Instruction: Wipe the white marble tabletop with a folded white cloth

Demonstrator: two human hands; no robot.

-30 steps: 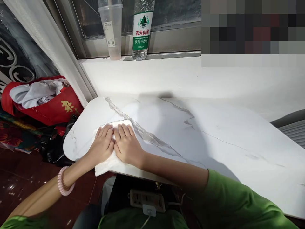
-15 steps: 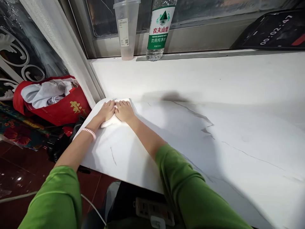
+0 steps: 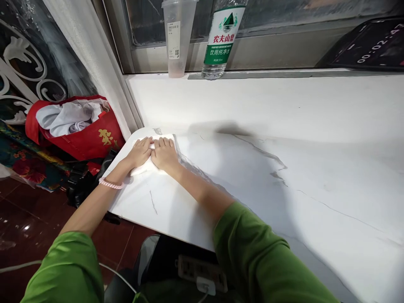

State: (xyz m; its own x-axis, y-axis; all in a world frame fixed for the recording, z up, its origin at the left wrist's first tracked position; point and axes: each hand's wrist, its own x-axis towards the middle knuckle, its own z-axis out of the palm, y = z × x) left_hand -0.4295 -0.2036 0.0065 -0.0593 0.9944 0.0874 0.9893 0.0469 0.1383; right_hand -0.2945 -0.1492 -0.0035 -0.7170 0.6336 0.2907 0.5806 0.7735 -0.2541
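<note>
My left hand [image 3: 141,152] and my right hand [image 3: 164,154] lie flat side by side, fingers stretched out, pressing a white cloth [image 3: 142,169] onto the white marble-patterned table [image 3: 240,176] near its far left corner. Most of the cloth is hidden under my palms; its edges show above my fingertips and beside my left wrist. A pink bead bracelet [image 3: 110,184] sits on my left wrist. Both arms wear green sleeves.
A white window ledge [image 3: 252,101] runs behind the table, with a clear plastic cup [image 3: 176,38] and a green-labelled water bottle [image 3: 222,40] by the window. A dark device [image 3: 369,44] rests at right. A red bag of clothes [image 3: 75,126] stands on the floor at left. A power strip [image 3: 202,275] lies below.
Both hands slid the cloth from the table's near edge to the far left corner, then drew back slightly toward me in the last half second.
</note>
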